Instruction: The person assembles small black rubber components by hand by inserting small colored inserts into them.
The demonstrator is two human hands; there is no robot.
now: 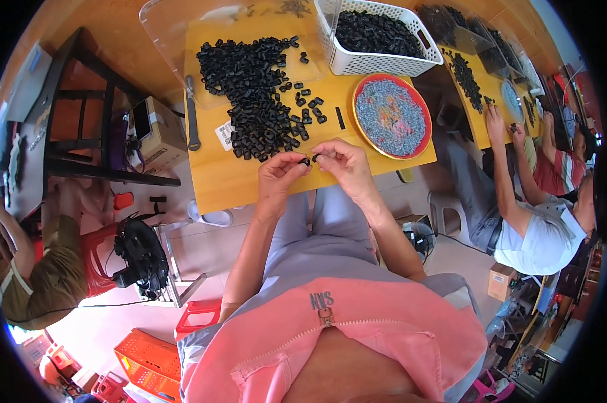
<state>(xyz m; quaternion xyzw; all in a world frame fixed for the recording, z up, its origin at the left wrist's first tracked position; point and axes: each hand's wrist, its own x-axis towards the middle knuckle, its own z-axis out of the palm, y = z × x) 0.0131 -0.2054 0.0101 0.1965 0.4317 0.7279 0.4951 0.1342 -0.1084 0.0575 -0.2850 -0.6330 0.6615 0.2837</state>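
My left hand (281,180) pinches a small black plastic part (305,161) between thumb and fingertips, just over the table's near edge. Close beside it, my right hand (347,169) pinches another small dark piece (315,158), mostly covered by the fingers; its kind I cannot make out. Ahead of my hands lies a heap of short black plastic parts (240,74) spread across the yellow table (216,181). To the right is a red plate (427,129) full of tiny clear-bluish pieces, with some reddish ones in the middle.
A white perforated basket (377,65) of black parts stands at the back right. A black strip (340,118) lies beside the plate, a black strap (192,114) along the left edge. Co-workers sit at a second table (479,127) on the right; another person (48,269) is at left.
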